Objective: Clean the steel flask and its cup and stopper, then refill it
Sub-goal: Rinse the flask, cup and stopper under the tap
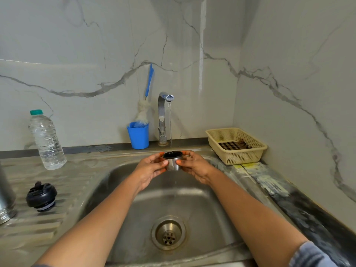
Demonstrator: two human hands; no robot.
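Observation:
The small steel cup (172, 162) with a black inner rim is upright over the sink basin (202, 205), under a thin stream of water from the tap (163, 116). My left hand (152, 168) grips its left side and my right hand (194, 166) grips its right side. Water falls into the cup's mouth. The black stopper (41, 196) lies on the ribbed drainboard at the left. Part of the steel flask (5, 197) stands at the far left edge, cut off by the frame.
A clear plastic water bottle (47, 140) with a green cap stands on the left counter. Behind the sink, a blue cup (138, 135) holds a bottle brush (148, 87). A cream plastic basket (237, 145) sits at the right corner. The drain (168, 233) lies below.

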